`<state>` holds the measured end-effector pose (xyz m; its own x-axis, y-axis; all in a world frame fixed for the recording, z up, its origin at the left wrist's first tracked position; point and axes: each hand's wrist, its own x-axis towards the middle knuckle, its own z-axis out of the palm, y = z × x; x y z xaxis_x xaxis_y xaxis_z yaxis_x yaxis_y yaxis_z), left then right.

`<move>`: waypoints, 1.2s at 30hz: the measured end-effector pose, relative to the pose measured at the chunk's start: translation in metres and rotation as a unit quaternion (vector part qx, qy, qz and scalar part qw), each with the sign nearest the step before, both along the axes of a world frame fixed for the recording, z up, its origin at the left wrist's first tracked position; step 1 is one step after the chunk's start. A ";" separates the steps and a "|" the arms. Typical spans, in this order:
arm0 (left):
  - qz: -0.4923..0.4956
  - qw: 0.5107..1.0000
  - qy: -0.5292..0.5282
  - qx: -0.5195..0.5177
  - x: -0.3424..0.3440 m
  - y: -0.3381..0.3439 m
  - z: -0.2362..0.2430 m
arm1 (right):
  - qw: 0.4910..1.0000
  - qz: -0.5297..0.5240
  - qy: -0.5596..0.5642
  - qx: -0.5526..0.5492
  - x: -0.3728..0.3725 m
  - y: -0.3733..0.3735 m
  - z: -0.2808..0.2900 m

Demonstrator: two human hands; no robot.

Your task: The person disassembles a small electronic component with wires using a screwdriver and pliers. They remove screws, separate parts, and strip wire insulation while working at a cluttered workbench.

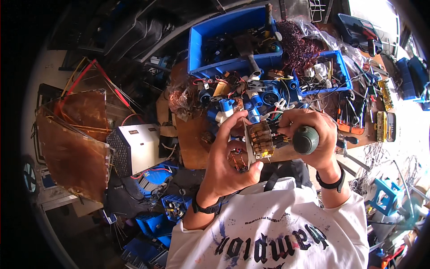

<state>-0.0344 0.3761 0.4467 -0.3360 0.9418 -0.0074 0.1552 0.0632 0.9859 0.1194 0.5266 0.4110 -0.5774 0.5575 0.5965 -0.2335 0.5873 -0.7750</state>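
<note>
My left hand [224, 166] is closed round a small electrical assembly [260, 139], a metal plate carrying a block with rows of terminals and a yellow part, held upright over the wooden table's front edge. Some loose wires hang under it. My right hand [320, 132] is wrapped round the dark green handle [305, 141] of a tool, just right of the assembly; the tool's tip is hidden. Behind the assembly lie several blue and white plug sockets [271, 96] with wires among them.
The wooden table [192, 148] bears a large blue bin [199, 49], a smaller blue crate [345, 71], tangled wire [293, 45] and several hand tools [358, 112]. At left stand a metal-cased box [139, 150] and brown panels [71, 148]. Blue bins [152, 228] sit low down.
</note>
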 end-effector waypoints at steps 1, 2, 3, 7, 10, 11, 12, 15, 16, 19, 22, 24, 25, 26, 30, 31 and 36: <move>-0.003 1.000 -0.010 -0.006 0.000 0.000 0.001 | 1.000 0.001 0.002 -0.014 0.000 -0.001 -0.002; -0.006 1.000 -0.020 -0.011 -0.001 0.001 0.002 | 1.000 0.003 0.006 -0.028 0.001 -0.001 -0.003; -0.009 0.999 -0.027 -0.014 -0.003 0.000 0.002 | 1.000 -0.003 -0.006 -0.023 0.002 -0.001 -0.003; -0.025 0.998 -0.054 -0.021 -0.008 0.004 0.001 | 0.999 -0.003 -0.028 -0.045 0.001 -0.001 0.004; -0.024 0.997 -0.064 -0.020 -0.006 0.003 0.000 | 0.999 0.007 -0.019 -0.047 -0.001 0.000 0.003; -0.021 0.997 -0.065 -0.019 -0.005 0.002 0.000 | 0.999 0.010 -0.013 -0.040 -0.003 0.000 0.002; -0.011 0.997 -0.072 -0.016 -0.004 0.003 -0.001 | 1.000 0.009 -0.009 -0.023 -0.004 0.001 0.002; 0.030 0.995 -0.100 0.010 0.001 0.007 -0.003 | 0.989 -0.142 0.032 0.038 -0.001 -0.004 0.008; 0.049 0.992 -0.114 0.030 0.002 0.007 -0.003 | 0.982 -0.182 0.055 0.010 0.002 -0.014 0.005; 0.074 0.987 -0.129 0.061 0.002 0.006 -0.005 | 0.977 -0.113 0.088 -0.161 0.003 -0.033 -0.001; 0.089 0.988 -0.102 0.072 0.009 0.008 -0.003 | 0.959 -0.098 0.035 -0.262 -0.005 -0.044 -0.005; 0.094 0.989 -0.084 0.078 0.014 0.008 -0.006 | 0.945 -0.110 0.033 -0.307 -0.009 -0.050 -0.008; 0.090 0.990 -0.071 0.082 0.015 0.008 -0.007 | 0.931 -0.116 0.039 -0.344 -0.010 -0.052 -0.006; 0.088 0.991 -0.058 0.085 0.015 0.007 -0.009 | 0.915 -0.121 0.044 -0.381 -0.012 -0.052 -0.002; 0.082 0.992 -0.029 0.093 0.017 0.006 -0.012 | 0.888 -0.123 0.065 -0.438 -0.015 -0.053 0.003; 0.083 0.992 -0.011 0.097 0.018 0.006 -0.013 | 0.885 -0.124 0.070 -0.443 -0.015 -0.053 0.003; 0.098 0.988 0.040 0.115 0.022 0.005 -0.022 | 0.868 -0.105 0.027 -0.484 -0.016 -0.052 0.005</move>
